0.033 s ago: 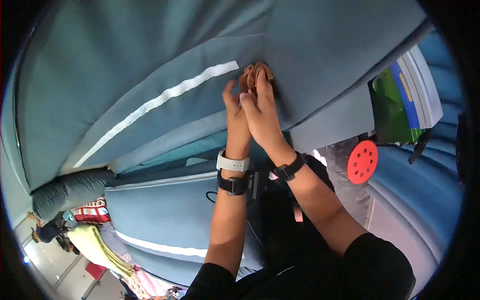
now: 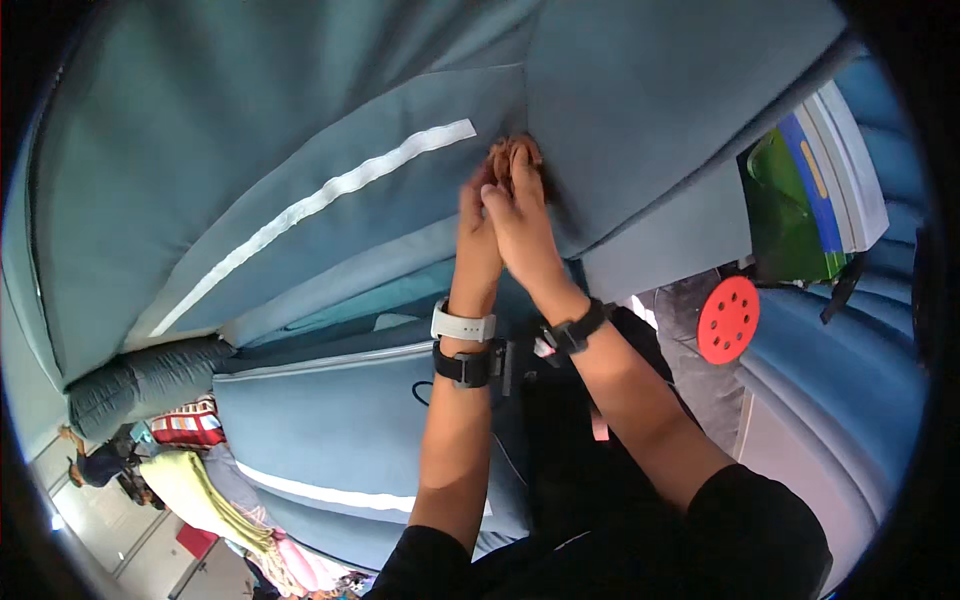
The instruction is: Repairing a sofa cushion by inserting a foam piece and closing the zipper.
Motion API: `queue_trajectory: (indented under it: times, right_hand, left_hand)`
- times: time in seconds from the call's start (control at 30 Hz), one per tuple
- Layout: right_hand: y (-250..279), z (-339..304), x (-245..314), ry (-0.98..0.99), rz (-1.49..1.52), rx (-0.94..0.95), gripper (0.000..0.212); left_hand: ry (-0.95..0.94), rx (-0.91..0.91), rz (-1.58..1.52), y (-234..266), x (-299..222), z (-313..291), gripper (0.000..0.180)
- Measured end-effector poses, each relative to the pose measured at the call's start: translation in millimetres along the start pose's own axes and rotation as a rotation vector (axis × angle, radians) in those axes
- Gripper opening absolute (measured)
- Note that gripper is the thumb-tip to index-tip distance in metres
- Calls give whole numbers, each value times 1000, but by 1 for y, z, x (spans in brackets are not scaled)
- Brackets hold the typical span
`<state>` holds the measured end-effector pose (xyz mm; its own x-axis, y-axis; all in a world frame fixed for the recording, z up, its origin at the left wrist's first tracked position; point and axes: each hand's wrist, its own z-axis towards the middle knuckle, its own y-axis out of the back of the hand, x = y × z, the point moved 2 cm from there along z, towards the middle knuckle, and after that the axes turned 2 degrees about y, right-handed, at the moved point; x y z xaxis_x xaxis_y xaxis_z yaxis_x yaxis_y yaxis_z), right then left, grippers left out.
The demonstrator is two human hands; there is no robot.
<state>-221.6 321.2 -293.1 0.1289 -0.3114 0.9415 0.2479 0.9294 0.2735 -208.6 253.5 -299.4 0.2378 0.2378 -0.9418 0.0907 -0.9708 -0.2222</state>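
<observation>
A small brown crumpled thing (image 2: 500, 152), its kind unclear, sits in the corner where the blue-grey sofa's seat and side panel (image 2: 650, 110) meet. My right hand (image 2: 525, 225) closes over it, fingers bent around its near side. My left hand (image 2: 478, 235) presses close beside the right, its fingers slightly blurred at the brown thing's left edge. Both palms nearly touch, and they hide much of what is held. A white strip (image 2: 340, 185) runs along the blue-grey fabric to the left of my hands.
A dark pillow (image 2: 150, 380) lies at the left end, near a yellow-green cloth (image 2: 205, 500) and folded fabrics. On the right are a red perforated disc (image 2: 728, 320), a green folder (image 2: 790, 205) and blue cushions (image 2: 820, 360). Another person (image 2: 100, 465) is far left.
My left fingers, spread apart before, have drawn in toward the brown thing and the right hand. The right hand has barely moved.
</observation>
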Motion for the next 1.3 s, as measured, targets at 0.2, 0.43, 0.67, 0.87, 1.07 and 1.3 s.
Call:
queue_trajectory:
  times: [0.2, 0.43, 0.67, 0.87, 1.07, 1.3]
  right_hand:
    - [-20, -28, -147, -1287, 1151, 8, 9]
    - [-34, -18, -93, -1120, 1202, -197, 3]
    - [-26, 3, 27, -797, 1009, 376, 32]
    - [-64, -39, 34, -971, 815, 627, 43]
    - [-101, -54, -67, -134, -213, 521, 38]
    - [-110, -70, -37, 313, -708, 551, 44]
  left_hand:
    - [36, 181, 610, 44, 70, -34, 33]
    - [334, -122, 268, 142, 84, -86, 26]
    - [351, -170, -135, 149, 23, -55, 33]
    - [362, 109, -166, 168, 27, -29, 41]
    - [244, 176, 797, 240, 78, 6, 40]
    - [-61, -2, 1078, 259, 77, -1, 28]
